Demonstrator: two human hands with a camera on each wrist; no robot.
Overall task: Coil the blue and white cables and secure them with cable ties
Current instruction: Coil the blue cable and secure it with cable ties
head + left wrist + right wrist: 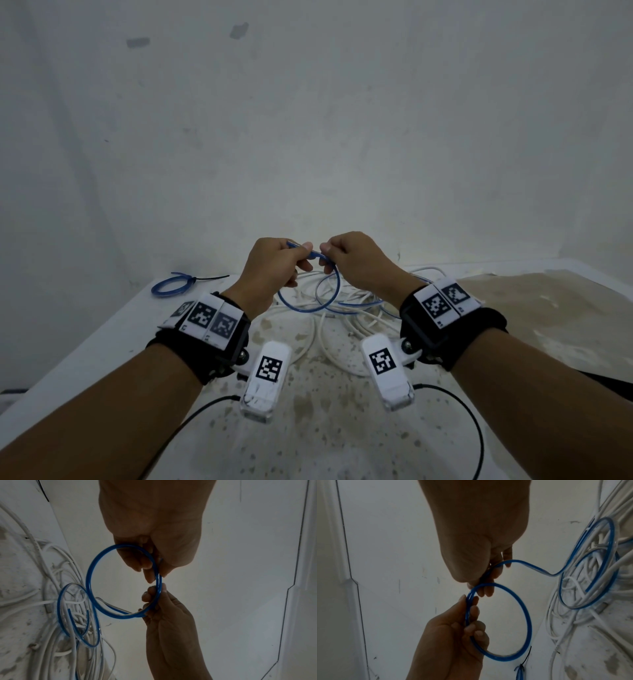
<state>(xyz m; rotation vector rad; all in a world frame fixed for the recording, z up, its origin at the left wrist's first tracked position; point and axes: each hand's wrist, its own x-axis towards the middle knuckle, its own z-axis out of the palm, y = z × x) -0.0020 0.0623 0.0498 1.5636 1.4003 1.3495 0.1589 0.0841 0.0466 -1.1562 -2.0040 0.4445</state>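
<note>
At frame centre I see my left hand [154, 524] and right hand [164, 609] pinching a blue loop [89, 574]; white cables [51, 574] sprawl lower left.

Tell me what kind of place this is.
Probably a bare indoor work corner, not a fitted workshop: a stained white table against a scuffed plain wall, with loose white cables and one tied blue coil on it.

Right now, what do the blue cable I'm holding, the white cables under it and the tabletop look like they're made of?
Blue cable: likely glossy, slightly translucent plastic; it shines and holds a springy loop. White cables: probably matte plastic-jacketed cord, lying in limp tangled curves. Tabletop: a hard white surface, maybe plastic or painted board, with brownish stains and speckles; the exact material can't be told.
</note>
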